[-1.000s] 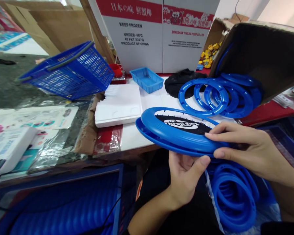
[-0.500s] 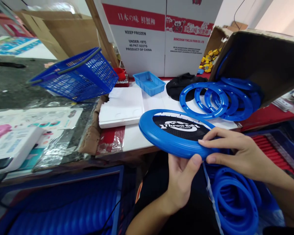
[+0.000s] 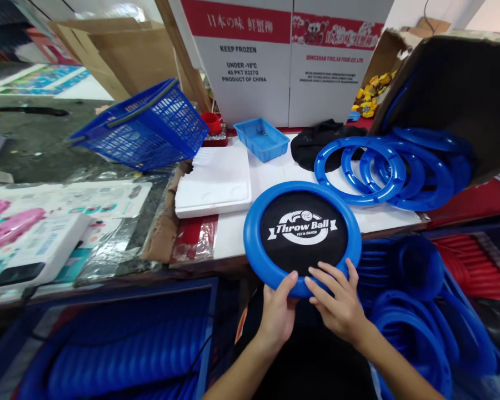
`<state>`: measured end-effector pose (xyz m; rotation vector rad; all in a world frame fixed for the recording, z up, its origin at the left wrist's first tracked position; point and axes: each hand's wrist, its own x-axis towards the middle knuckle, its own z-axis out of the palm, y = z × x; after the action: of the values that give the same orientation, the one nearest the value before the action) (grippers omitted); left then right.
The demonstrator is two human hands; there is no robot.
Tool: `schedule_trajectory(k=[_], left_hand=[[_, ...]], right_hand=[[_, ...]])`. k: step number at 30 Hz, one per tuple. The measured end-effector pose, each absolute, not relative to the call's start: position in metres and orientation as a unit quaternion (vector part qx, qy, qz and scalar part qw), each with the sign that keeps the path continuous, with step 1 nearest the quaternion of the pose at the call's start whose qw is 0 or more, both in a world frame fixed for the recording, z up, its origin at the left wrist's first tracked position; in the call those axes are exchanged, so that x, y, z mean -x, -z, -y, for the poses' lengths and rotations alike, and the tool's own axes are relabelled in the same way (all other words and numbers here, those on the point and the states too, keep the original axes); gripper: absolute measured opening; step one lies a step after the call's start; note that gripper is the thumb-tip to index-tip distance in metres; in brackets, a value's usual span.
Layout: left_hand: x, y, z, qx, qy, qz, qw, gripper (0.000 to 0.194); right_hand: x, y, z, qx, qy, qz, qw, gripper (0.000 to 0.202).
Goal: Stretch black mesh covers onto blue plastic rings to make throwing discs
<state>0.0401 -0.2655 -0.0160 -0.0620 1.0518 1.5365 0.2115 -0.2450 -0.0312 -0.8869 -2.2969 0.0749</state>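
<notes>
A round disc [image 3: 303, 219] with a blue rim, black mesh and a white "Throw Ball" print faces the camera over the table's front edge. My left hand [image 3: 278, 314] grips the rim at the bottom, its thumb on the front and its other fingers hidden behind. Beside it, my right hand [image 3: 337, 303] rests on the lower right rim, fingers spread and fingertips on the rim and the mesh edge. Several loose blue rings [image 3: 394, 172] lean together on the table at the right, behind the disc.
A blue basket [image 3: 150, 130], a white foam block [image 3: 214, 180], a light-blue tray [image 3: 261, 141] and a black cloth [image 3: 316, 144] stand behind. Crates with stacked blue rings [image 3: 125, 355] and red rings [image 3: 470, 266] lie below. An open carton [image 3: 454, 94] is at the right.
The disc has turned from a slanted view to face the camera. My right hand has moved left and down along the rim, and its pinch has opened into spread fingers. The view has shifted slightly.
</notes>
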Motion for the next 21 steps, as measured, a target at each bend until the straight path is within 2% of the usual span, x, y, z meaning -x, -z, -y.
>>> schedule_trajectory(k=[3, 5, 8, 10, 14, 21], left_hand=[[-0.032, 0.033, 0.274, 0.051, -0.648, -0.477, 0.591, 0.05], [-0.031, 0.042, 0.277, 0.064, -0.639, -0.49, 0.589, 0.054], [-0.032, 0.053, 0.279, 0.079, -0.627, -0.509, 0.584, 0.055], [-0.034, 0.06, 0.28, 0.079, -0.623, -0.516, 0.583, 0.053], [-0.034, 0.072, 0.282, 0.074, -0.62, -0.521, 0.583, 0.056], [-0.03, 0.089, 0.299, 0.105, -0.608, -0.524, 0.588, 0.079]], right_hand=[[-0.203, 0.06, 0.265, 0.512, -0.124, 0.748, 0.404, 0.07], [-0.196, 0.071, 0.27, 0.597, -0.268, 0.571, 0.496, 0.085], [-0.193, 0.073, 0.262, 0.569, -0.514, 0.292, 0.572, 0.077], [-0.198, 0.068, 0.249, 0.512, -0.602, 0.196, 0.58, 0.067], [-0.218, 0.062, 0.222, 0.489, -0.634, 0.149, 0.58, 0.057], [-0.235, 0.077, 0.23, 0.555, -0.626, 0.175, 0.519, 0.078]])
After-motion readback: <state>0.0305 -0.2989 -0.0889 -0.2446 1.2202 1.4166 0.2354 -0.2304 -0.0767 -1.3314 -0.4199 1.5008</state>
